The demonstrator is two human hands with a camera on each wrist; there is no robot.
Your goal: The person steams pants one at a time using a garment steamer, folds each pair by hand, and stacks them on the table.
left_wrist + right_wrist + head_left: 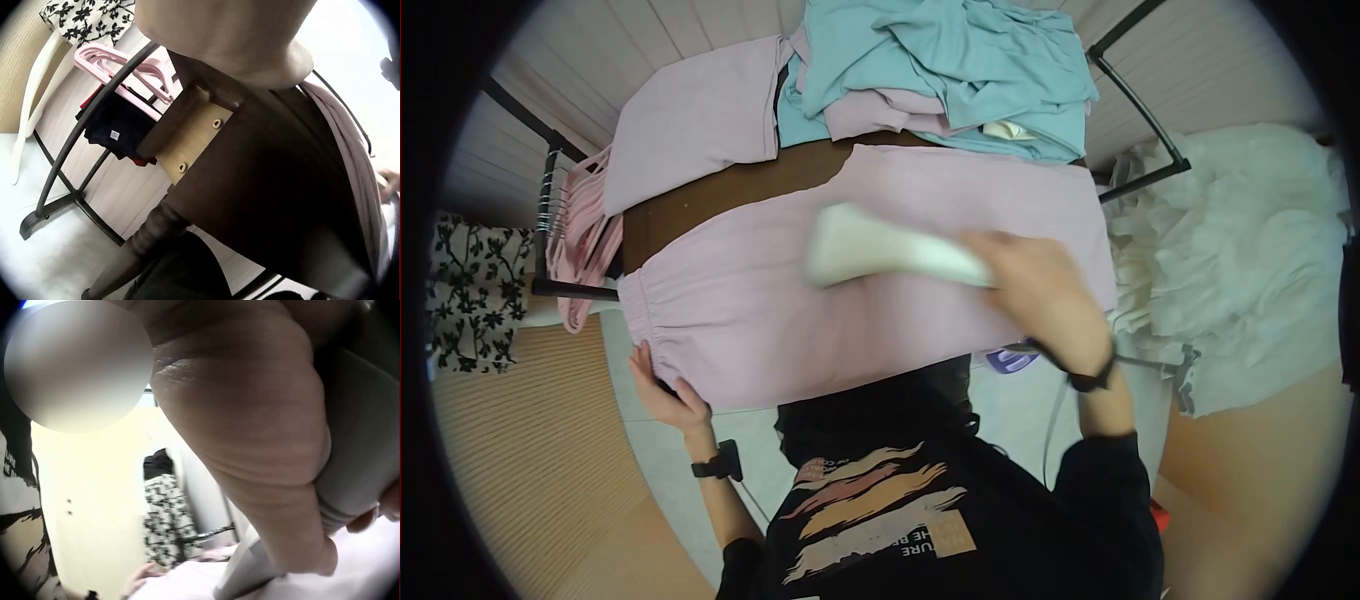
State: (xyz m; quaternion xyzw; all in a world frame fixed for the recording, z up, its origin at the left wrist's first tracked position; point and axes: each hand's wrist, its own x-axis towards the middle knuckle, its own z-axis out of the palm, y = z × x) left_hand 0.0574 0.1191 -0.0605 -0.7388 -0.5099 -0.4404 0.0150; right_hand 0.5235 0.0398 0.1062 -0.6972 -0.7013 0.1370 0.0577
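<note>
Pink trousers lie spread over a dark brown table, their gathered waistband at the left end. In the head view my right hand grips the handle of a pale handheld steamer, blurred, over the middle of the cloth. The right wrist view shows my fingers curled round its grey body. My left hand rests at the waistband's lower corner by the table's edge, fingers extended; the left wrist view shows mainly its heel against the dark table's underside.
A folded pink garment lies at the back left, a heap of teal clothes at the back middle. Pink hangers hang at left on a black rail. White fabric is piled at right. A purple object shows below the table's front edge.
</note>
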